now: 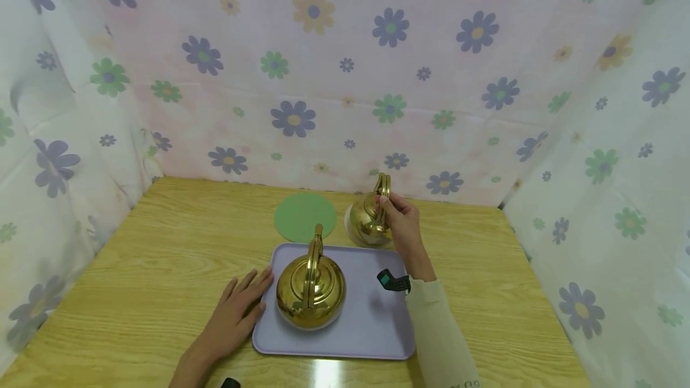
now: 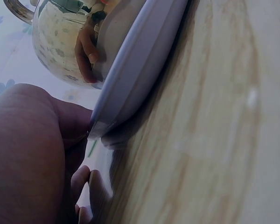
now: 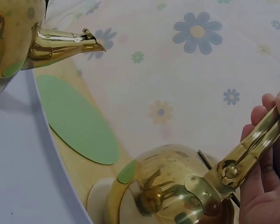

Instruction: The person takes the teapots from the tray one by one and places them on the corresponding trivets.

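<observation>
A gold kettle stands upright on the lilac tray, its handle raised and its spout pointing towards the back. My left hand lies at the tray's left rim, fingers fairly straight, the thumb touching the edge in the left wrist view. Behind the tray at the right is a second gold kettle. My right hand grips its handle from the right side. A pale round mat shows under that kettle; whether the two touch I cannot tell.
A flat green round mat lies on the wooden table behind the tray, left of the second kettle. Flower-patterned cloth hangs at the back and both sides. A black strapped device sits on the right wrist.
</observation>
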Demonstrator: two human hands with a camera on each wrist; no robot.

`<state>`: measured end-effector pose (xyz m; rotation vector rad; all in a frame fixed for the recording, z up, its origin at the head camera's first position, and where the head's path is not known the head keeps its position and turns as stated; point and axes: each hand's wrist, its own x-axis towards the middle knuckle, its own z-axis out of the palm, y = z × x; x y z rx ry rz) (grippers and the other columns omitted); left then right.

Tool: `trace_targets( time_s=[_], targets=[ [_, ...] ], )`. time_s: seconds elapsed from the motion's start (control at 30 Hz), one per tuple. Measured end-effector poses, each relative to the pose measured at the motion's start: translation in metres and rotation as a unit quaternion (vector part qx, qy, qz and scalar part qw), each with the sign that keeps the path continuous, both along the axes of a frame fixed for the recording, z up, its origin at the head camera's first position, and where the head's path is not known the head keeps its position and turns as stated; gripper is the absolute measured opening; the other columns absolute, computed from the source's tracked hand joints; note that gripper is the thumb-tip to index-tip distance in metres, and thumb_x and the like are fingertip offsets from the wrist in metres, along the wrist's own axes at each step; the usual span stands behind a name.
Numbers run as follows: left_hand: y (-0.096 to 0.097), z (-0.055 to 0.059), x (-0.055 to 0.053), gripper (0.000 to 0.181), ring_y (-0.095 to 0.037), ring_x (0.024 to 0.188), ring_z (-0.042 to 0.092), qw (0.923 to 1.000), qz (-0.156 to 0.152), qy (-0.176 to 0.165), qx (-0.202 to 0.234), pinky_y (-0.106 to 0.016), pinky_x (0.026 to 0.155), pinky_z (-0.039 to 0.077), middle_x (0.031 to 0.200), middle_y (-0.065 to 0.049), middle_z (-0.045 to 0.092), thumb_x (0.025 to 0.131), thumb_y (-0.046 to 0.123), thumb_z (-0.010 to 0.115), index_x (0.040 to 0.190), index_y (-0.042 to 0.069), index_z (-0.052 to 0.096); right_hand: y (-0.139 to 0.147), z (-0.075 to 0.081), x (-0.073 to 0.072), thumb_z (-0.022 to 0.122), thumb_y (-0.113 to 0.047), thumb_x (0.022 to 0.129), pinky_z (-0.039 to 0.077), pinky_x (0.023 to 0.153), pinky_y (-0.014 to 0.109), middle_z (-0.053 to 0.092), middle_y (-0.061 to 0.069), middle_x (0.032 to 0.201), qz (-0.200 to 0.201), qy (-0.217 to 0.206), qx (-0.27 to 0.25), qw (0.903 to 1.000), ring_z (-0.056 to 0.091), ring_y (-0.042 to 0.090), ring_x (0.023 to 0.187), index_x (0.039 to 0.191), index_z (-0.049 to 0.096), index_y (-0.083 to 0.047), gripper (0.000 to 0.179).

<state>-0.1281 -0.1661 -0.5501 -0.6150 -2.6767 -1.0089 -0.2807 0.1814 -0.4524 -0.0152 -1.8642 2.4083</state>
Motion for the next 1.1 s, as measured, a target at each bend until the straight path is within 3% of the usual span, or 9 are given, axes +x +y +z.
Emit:
trace_targets(
  time_s=[0.2,0.37,0.53,0.7,0.9,1.1],
  targets=[
    [-0.001,0.0,-0.001,0.049,-0.047,0.144,0.038,1.0,0.002,-0.004,-0.001,-0.056,0.124,0.01,0.155,-0.009,0.049,0.101,0.013,0.059,0.149,0.006,0.052,0.001,0.001,-0.001,0.058,-0.007,0.104,0.057,0.083,0.023,0.075,0.006,0.106,0.021,-0.005,-0.029,0.9994,0.07,0.014,0.092,0.138,0.053,0.015,0.041],
    [-0.002,0.0,-0.002,0.049,-0.047,0.145,0.037,0.9999,0.0,-0.011,0.001,-0.057,0.123,0.01,0.156,-0.01,0.048,0.101,0.013,0.059,0.149,0.006,0.052,0.002,-0.005,-0.003,0.066,-0.015,0.1,0.058,0.083,0.023,0.076,0.01,0.109,0.034,0.03,-0.035,0.9984,0.07,0.014,0.093,0.134,0.056,0.015,0.046],
    [-0.001,-0.003,-0.002,0.049,-0.047,0.145,0.037,0.9999,0.001,-0.012,0.0,-0.053,0.125,0.008,0.156,-0.01,0.048,0.101,0.014,0.058,0.15,0.007,0.051,0.002,-0.006,-0.001,0.067,-0.018,0.1,0.057,0.09,0.023,0.061,0.027,0.136,0.022,0.037,-0.018,0.9989,0.067,0.02,0.111,0.143,0.052,0.008,0.052],
    [-0.001,-0.003,-0.001,0.049,-0.047,0.146,0.036,0.9998,0.001,-0.02,0.003,-0.054,0.124,0.008,0.156,-0.009,0.048,0.102,0.015,0.058,0.15,0.007,0.051,0.002,-0.007,0.007,0.054,-0.011,0.105,0.053,0.095,0.02,0.047,0.023,0.152,-0.002,0.023,-0.013,0.9996,0.057,0.021,0.128,0.151,0.045,0.002,0.048],
    [-0.002,-0.004,-0.001,0.049,-0.046,0.146,0.035,0.9997,0.002,-0.024,0.001,-0.056,0.124,0.008,0.157,-0.008,0.047,0.103,0.016,0.057,0.151,0.009,0.05,0.006,-0.006,0.019,0.055,-0.007,0.105,0.047,0.11,0.032,0.06,0.012,0.138,-0.036,0.034,-0.078,0.9957,0.063,0.012,0.12,0.147,0.048,0.007,0.045],
    [-0.003,-0.003,-0.001,0.049,-0.047,0.146,0.035,0.9998,0.0,-0.02,0.001,-0.056,0.124,0.008,0.157,-0.009,0.047,0.102,0.016,0.057,0.151,0.008,0.05,0.009,0.0,0.035,0.053,0.0,0.103,0.04,0.117,0.044,0.068,0.002,0.12,-0.049,0.053,-0.156,0.9852,0.064,0.019,0.118,0.14,0.055,0.006,0.038]
  ],
)
